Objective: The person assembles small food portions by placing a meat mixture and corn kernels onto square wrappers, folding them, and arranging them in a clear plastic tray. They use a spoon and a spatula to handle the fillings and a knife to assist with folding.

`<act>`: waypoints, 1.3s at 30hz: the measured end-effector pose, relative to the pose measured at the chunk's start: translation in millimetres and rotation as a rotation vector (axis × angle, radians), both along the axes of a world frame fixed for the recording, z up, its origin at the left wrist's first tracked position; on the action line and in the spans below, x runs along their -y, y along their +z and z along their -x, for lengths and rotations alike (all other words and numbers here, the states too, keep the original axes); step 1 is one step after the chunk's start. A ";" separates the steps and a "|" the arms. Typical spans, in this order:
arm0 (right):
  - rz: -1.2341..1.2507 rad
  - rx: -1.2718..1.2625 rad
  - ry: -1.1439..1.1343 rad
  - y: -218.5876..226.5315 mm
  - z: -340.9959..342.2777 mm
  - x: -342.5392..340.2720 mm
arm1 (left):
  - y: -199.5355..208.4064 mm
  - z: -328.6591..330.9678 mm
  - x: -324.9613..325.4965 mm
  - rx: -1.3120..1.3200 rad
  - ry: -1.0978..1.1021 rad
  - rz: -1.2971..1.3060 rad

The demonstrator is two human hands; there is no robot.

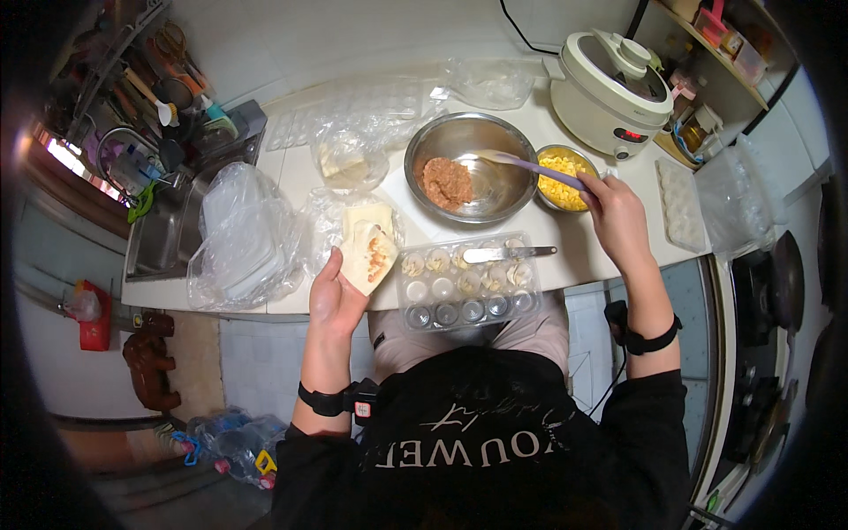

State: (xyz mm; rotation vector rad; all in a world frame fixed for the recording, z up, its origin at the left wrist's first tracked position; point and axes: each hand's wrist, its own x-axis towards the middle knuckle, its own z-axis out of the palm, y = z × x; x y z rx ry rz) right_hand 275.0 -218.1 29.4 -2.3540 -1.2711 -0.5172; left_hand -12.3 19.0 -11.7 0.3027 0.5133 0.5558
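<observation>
A pale wonton wrapper point(365, 258) with a smear of pinkish-brown minced filling lies across the fingers of my left hand point(334, 296), which holds it at the counter's front edge. My right hand point(616, 209) is closed round the purple handle of a spatula point(541, 168). The spatula's pale head reaches over the large steel bowl point(508, 208), where minced meat point(448, 184) sits on the left side. Just left of that hand is a smaller bowl of yellow pieces point(564, 179). More wrappers point(371, 215) lie on plastic behind my left hand.
A clear tray point(413, 291) with round cups holds several small dumplings; a metal spreader point(510, 253) lies across it. A white rice cooker point(612, 93) stands back right. At left are a bagged white container point(252, 234) and the sink point(163, 231). Another filled tray point(681, 205) sits far right.
</observation>
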 end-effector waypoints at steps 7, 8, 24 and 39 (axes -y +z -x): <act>-0.157 -0.932 0.083 -3.6 8.1 33.2 | 14.4 -18.8 -2.1 0.059 -0.007 -0.038; -0.162 -0.973 0.076 -4.4 15.2 35.6 | 17.2 -23.0 -2.6 0.083 -0.005 -0.044; -0.163 -0.024 0.332 -7.2 75.5 17.3 | 35.6 -14.3 8.6 0.137 -0.034 -0.073; -0.222 -0.722 0.414 -5.5 80.9 24.0 | 46.2 41.4 -22.4 0.283 0.138 -0.117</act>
